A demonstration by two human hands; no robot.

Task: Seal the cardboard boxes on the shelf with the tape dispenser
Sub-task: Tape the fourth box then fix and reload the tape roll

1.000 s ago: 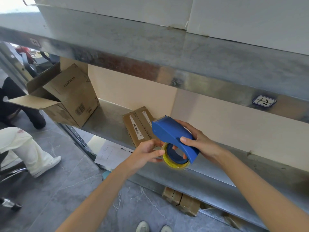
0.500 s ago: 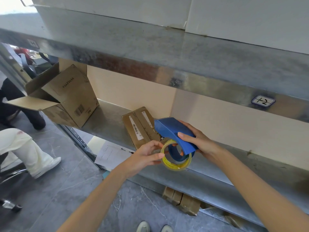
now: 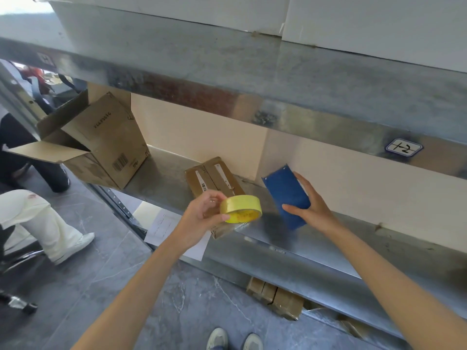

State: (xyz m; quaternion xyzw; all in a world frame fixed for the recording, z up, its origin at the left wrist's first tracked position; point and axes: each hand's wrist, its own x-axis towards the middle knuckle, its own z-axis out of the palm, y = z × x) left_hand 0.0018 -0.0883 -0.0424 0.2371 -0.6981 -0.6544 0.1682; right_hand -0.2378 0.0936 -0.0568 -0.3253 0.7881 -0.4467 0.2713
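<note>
Our left hand (image 3: 202, 215) curls its fingers and thumb round a yellow tape roll (image 3: 241, 208). Our right hand (image 3: 313, 207) grips the blue tape dispenser (image 3: 284, 195), which is at 3 o'clock from the roll and a little apart from it. We hold both over the metal shelf (image 3: 303, 251). A small closed cardboard box (image 3: 214, 178) lies on the shelf just behind the roll. At 10 o'clock from it sits a big cardboard box (image 3: 108, 147) with its flaps open.
</note>
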